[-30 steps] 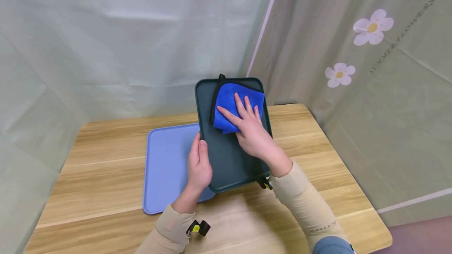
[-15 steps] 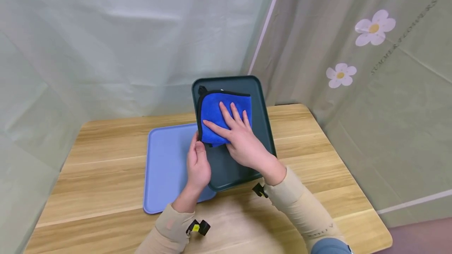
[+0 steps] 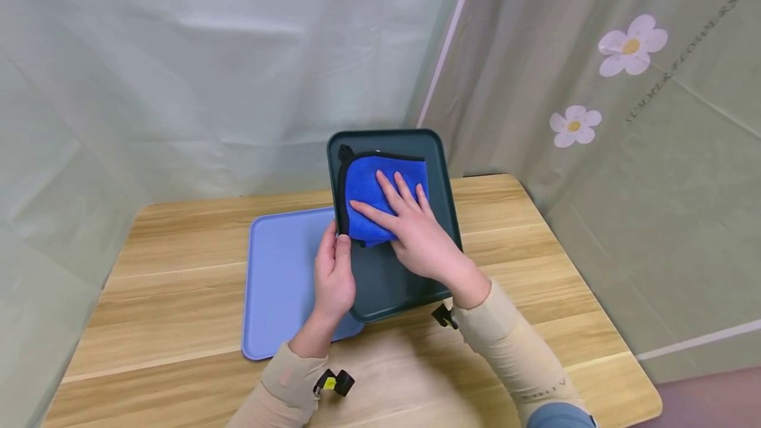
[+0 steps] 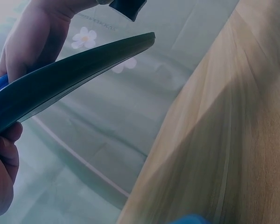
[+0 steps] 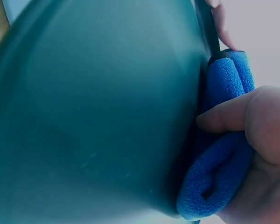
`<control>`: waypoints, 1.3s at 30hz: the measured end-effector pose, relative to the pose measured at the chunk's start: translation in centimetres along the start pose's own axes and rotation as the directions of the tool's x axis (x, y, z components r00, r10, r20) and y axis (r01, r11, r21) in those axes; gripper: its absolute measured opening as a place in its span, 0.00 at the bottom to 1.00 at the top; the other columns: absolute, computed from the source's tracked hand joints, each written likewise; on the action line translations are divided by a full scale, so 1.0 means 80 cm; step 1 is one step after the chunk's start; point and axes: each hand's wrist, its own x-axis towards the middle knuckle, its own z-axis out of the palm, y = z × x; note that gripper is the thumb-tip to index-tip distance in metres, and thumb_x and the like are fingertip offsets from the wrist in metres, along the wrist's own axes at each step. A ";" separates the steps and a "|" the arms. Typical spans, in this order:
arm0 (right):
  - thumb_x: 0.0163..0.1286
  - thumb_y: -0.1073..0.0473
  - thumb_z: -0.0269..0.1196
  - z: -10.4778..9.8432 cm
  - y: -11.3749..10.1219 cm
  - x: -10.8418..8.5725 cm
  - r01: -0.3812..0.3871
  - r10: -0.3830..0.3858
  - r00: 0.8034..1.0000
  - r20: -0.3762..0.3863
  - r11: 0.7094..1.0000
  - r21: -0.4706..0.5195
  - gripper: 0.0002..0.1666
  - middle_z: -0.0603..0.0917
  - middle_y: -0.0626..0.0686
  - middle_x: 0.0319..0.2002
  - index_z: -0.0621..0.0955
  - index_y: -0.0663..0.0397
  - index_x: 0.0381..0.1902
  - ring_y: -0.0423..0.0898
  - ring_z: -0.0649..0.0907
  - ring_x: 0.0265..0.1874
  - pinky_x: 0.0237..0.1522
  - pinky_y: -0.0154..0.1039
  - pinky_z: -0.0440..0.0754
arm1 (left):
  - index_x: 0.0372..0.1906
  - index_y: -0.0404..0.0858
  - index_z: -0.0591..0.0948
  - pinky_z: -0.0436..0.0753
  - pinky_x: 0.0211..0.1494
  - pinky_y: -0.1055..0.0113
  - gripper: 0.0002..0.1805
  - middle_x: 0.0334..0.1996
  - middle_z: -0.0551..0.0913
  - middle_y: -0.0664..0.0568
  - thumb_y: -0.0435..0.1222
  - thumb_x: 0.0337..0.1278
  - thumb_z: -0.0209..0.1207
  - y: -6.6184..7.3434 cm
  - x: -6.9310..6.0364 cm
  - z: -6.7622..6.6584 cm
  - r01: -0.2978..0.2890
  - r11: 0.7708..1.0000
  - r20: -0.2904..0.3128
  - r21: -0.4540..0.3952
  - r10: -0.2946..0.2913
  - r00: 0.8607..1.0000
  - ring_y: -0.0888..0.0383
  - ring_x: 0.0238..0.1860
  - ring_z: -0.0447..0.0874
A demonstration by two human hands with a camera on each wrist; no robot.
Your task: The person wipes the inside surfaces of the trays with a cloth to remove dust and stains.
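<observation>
A dark green tray is held up tilted above the table. My left hand grips its left edge, thumb on the front rim and the other fingers behind. A folded blue cloth with black edging lies against the tray's inner face. My right hand presses it there with spread, straight fingers. In the right wrist view, the thumb rests against the cloth's fold. The left wrist view shows the tray from its side, with fingertips of my left hand underneath.
A light blue tray lies flat on the wooden table, partly behind the green tray. Pale curtains stand behind the table and flowered ones at the right.
My right hand has slid the cloth down and to the left over the green tray, then slightly back right. My left hand keeps its hold; the tray has shifted only a little.
</observation>
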 end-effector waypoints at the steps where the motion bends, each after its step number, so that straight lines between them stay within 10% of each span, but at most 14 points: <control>1: 0.71 0.77 0.57 -0.001 0.002 -0.001 -0.004 0.004 1.000 0.000 1.000 0.001 0.54 0.39 0.52 0.88 0.64 0.23 0.84 0.60 0.39 0.85 0.80 0.69 0.36 | 0.79 0.29 0.67 0.69 0.77 0.63 0.25 0.74 0.74 0.40 0.36 0.90 0.42 0.000 0.000 0.000 0.002 1.000 -0.003 0.007 -0.002 1.000 0.48 0.75 0.70; 17: 0.71 0.77 0.57 -0.009 0.033 -0.022 -0.145 0.147 0.989 -0.022 0.987 0.074 0.53 0.38 0.51 0.88 0.65 0.23 0.84 0.59 0.36 0.85 0.80 0.68 0.33 | 0.79 0.30 0.67 0.77 0.71 0.63 0.25 0.72 0.76 0.41 0.38 0.90 0.41 0.001 -0.002 0.001 0.016 1.000 0.005 -0.005 -0.016 1.000 0.49 0.69 0.77; 28: 0.77 0.71 0.56 0.016 -0.006 -0.014 -0.280 0.297 0.950 -0.097 0.947 0.158 0.50 0.34 0.58 0.87 0.58 0.25 0.87 0.63 0.34 0.84 0.79 0.71 0.35 | 0.80 0.27 0.65 0.74 0.73 0.65 0.26 0.75 0.73 0.40 0.37 0.90 0.42 0.002 -0.004 -0.002 0.020 1.000 -0.009 0.020 -0.020 1.000 0.48 0.73 0.73; 39: 0.75 0.74 0.55 0.023 -0.027 -0.002 -0.202 0.216 0.974 -0.067 0.964 0.174 0.51 0.35 0.56 0.87 0.62 0.23 0.85 0.61 0.33 0.84 0.80 0.68 0.33 | 0.80 0.28 0.66 0.67 0.78 0.62 0.26 0.76 0.73 0.41 0.38 0.90 0.40 0.001 0.000 -0.006 -0.002 0.997 -0.050 0.075 0.005 0.999 0.49 0.76 0.68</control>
